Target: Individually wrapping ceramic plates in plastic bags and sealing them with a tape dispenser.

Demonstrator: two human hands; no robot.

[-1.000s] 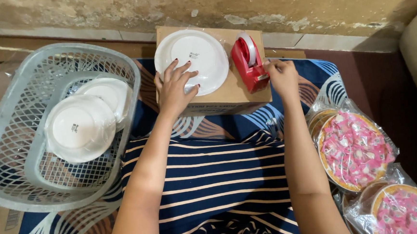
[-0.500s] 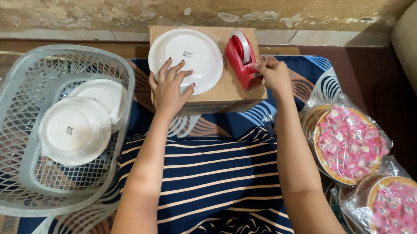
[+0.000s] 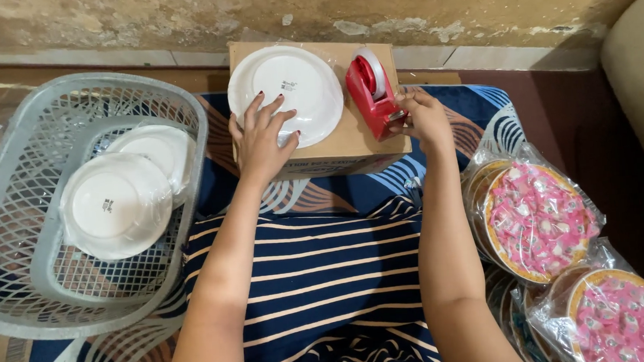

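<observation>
A white plate (image 3: pixel 290 90) lies upside down on a cardboard box (image 3: pixel 335 147) at the far side of a striped dark cloth. My left hand (image 3: pixel 262 136) rests flat on the plate's near edge, fingers spread. A red tape dispenser (image 3: pixel 370 92) with a roll of clear tape stands on the box to the right of the plate. My right hand (image 3: pixel 424 115) pinches at the dispenser's front end, fingers closed at its cutter; whether tape is between them is too small to tell.
A grey plastic basket (image 3: pixel 11 215) at the left holds two stacks of white plates (image 3: pixel 115 205) wrapped in clear film. At the right lie two wrapped round trays of pink sweets (image 3: pixel 537 220). A wall and a tiled ledge run behind the box.
The view has shifted slightly. My right hand has stayed at the dispenser's front end, and the dispenser now stands more upright. My left hand remains on the plate.
</observation>
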